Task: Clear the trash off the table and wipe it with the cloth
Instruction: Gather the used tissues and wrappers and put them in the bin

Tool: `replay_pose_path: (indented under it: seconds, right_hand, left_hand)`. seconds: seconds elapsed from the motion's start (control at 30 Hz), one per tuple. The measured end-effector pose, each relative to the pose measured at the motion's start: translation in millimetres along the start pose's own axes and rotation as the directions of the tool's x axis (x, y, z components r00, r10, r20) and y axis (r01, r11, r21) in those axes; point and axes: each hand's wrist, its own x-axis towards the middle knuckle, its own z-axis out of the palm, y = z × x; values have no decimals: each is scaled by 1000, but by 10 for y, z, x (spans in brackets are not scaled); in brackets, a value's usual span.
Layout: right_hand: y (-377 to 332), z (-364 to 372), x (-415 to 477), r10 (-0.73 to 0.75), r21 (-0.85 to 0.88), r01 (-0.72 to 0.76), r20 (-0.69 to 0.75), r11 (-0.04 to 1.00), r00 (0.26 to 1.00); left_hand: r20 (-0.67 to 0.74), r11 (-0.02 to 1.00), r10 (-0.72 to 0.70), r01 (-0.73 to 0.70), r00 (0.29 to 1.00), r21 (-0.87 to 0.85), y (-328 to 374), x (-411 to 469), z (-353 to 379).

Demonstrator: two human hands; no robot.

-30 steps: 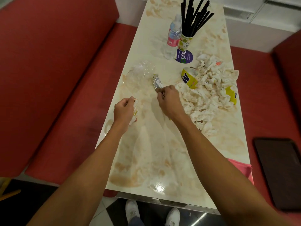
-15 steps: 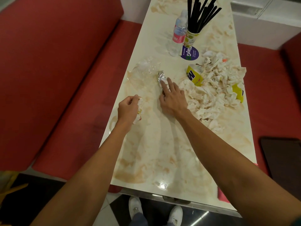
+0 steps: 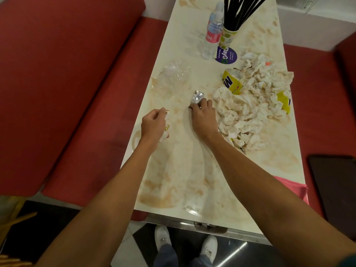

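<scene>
My left hand [image 3: 154,125] grips a crumpled white tissue wad [image 3: 167,124] near the left edge of the stained white table [image 3: 183,182]. My right hand [image 3: 203,117] has its fingers curled round the near end of a crumpled silver foil wrapper [image 3: 196,96] on the table. A big heap of crumpled tissues [image 3: 252,105] with yellow wrappers [image 3: 231,81] lies just right of that hand. A crumpled clear plastic bag [image 3: 173,76] lies to the far left. A pink cloth [image 3: 292,186] pokes out at the table's right edge.
A water bottle [image 3: 212,35], a paper cup of black straws [image 3: 229,33] and a purple round sticker [image 3: 225,55] stand at the far end. Red bench seats [image 3: 81,105] flank the table. A dark tray [image 3: 337,189] lies on the right seat.
My right hand opened flat beside the foil wrapper half a second ago and has now curled its fingers round it. The left hand has kept hold of its tissue wad.
</scene>
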Motion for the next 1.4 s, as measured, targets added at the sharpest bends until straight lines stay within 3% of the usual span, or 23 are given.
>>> replay_pose_path:
  seconds: [0.23,0.43,0.7,0.93,1.07,1.23,1.4]
  right_hand:
    - [1,-212,-186,114,225,-142,136,964,984]
    - [-74,-769,-608,315,567,-336,138,752,939]
    - [-80,-1380,-1569,408,711,-472,278,522,869]
    - [144,-1652,-2419,418,759,-539,383,366,824]
    - [261,-1845,-2888,384,781,-521,389,346,838]
    - [425,-2015,-3483,326,771,-500,391,395,861]
    - [556,-2078,-4040,301,750,-534,444,392,844]
  left_hand:
    - [32,1000,30,-30,999,-9,-42,-170,-12]
    - [91,996,66,-71,994,58,-93,-434,41]
    - [169,963,148,-180,975,198,-275,-1117,263]
    - [178,961,179,-211,968,179,-658,-1819,523]
    - [165,954,218,-246,962,170,-897,-2273,644]
    - [123,960,225,-241,967,141,-1273,-2921,761]
    - [97,958,225,-238,969,159,-1728,-3460,766]
